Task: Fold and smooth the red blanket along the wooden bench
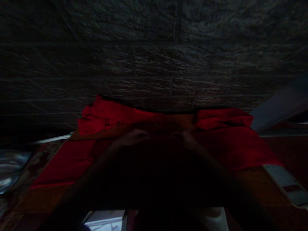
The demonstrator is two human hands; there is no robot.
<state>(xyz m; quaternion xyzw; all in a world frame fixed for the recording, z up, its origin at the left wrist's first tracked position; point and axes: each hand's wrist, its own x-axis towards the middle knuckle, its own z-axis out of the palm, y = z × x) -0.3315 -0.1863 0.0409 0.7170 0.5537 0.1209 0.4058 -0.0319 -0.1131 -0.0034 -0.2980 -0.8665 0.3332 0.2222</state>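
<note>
A red cloth (231, 146) is spread across a wooden table and hangs in deep shadow toward the middle. My left hand (133, 136) is at the cloth's far edge, left of centre, with its fingers curled and the thumb close to them. To the right, my right hand (186, 138) is bent in the same way at that edge. Both hands appear to pinch the cloth, though the dim light hides the fingertips. Crumpled red fabric (106, 114) lies behind my left hand, and another folded red piece (225, 118) lies behind my right.
The wooden table (45, 197) stands against a brick-patterned wall (154, 61). A phone-like flat object (287, 184) lies at its right end. Clear plastic (11, 166) is at far left, near a thin white strip (56, 138). A white box (106, 221) shows below the near edge.
</note>
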